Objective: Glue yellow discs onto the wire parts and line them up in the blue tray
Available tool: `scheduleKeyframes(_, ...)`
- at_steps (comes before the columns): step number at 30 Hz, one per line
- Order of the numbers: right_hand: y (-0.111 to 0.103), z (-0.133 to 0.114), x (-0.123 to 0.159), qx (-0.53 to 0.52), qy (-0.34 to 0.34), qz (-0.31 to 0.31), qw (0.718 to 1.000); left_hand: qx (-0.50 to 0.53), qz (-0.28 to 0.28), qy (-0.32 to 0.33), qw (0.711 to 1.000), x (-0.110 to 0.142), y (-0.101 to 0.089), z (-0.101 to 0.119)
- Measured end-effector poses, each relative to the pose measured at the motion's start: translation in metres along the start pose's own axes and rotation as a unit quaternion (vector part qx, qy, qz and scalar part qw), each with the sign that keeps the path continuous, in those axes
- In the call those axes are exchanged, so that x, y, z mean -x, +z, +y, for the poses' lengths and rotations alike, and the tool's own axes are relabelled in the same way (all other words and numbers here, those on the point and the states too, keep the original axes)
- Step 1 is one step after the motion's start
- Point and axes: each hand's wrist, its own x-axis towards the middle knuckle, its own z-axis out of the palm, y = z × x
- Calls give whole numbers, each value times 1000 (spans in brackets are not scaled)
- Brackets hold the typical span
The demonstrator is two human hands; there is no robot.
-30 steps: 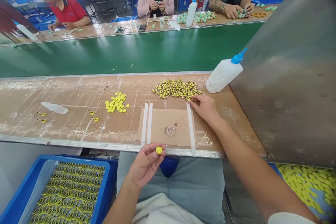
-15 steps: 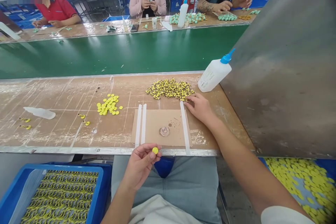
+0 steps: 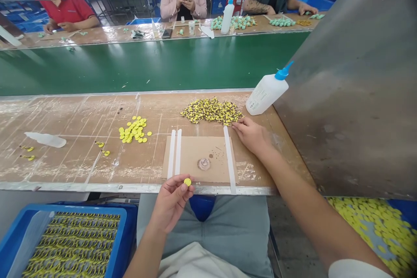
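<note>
My left hand [image 3: 171, 202] pinches a small yellow disc [image 3: 187, 181] at the near edge of the brown work table [image 3: 81, 117]. My right hand [image 3: 252, 135] rests on the table at the near right edge of a heap of small yellow-and-black parts [image 3: 211, 110], fingers curled on the pile; I cannot make out what they hold. Between the hands lies a cardboard sheet [image 3: 198, 152] with white strips [image 3: 174, 153] and a small clear dish [image 3: 203, 163]. A loose cluster of yellow discs [image 3: 133, 129] lies to the left.
A white squeeze bottle with a blue nozzle [image 3: 266, 91] leans against a large metal panel [image 3: 355, 82] on the right. A blue crate of yellow-black parts [image 3: 65, 243] sits lower left, yellow discs [image 3: 374, 226] lower right. Beyond the green conveyor [image 3: 146, 65], three people work.
My left hand with the disc has shifted slightly left and up toward the table edge. My right hand stays at the pile's edge.
</note>
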Motion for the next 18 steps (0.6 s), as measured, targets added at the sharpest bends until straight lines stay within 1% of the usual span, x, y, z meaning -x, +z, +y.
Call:
scheduleKeyframes(2,2,0,4,3,-6,27,1000,2,4,3,1000,-1,-2,-1)
scheduleKeyframes(5,3,2,9,-23,-23,55,998,7,11,7,1000,-3,-4,-2)
scheduleKeyframes(8,2,6,17,-72,-46,65,994,13,24,9,1000,-4,-6,-1)
scheduleKeyframes(12,-1,10,26,-134,-61,89,985,21,39,17,999,-5,-9,-1)
scheduleKeyframes(16,3,13,23,-177,-77,97,976,28,60,27,997,-7,-9,0)
scheduleKeyframes(18,7,15,20,-182,-88,94,975,32,68,30,997,-8,-7,0)
